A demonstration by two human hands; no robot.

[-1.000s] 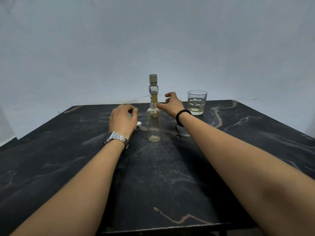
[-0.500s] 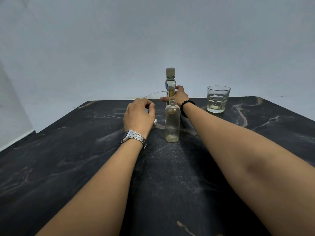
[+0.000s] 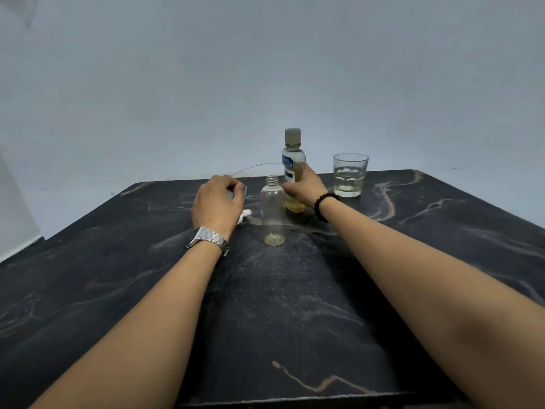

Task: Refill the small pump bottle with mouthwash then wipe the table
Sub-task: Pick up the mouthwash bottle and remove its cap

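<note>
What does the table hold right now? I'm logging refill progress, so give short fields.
small bottle: upright, uncapped, nearly empty
mouthwash bottle: capped, behind the small bottle
right hand: fingers wrapped round the mouthwash bottle
left hand: closed over something white, cannot tell what
glass: far right, a little liquid inside
table: dark marbled

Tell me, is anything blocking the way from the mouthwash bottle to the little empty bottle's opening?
Nothing visible is. The mouthwash bottle, gripped by the right hand, stands just behind the small bottle, whose neck is uncapped. The mouthwash's own cap is on.
</note>
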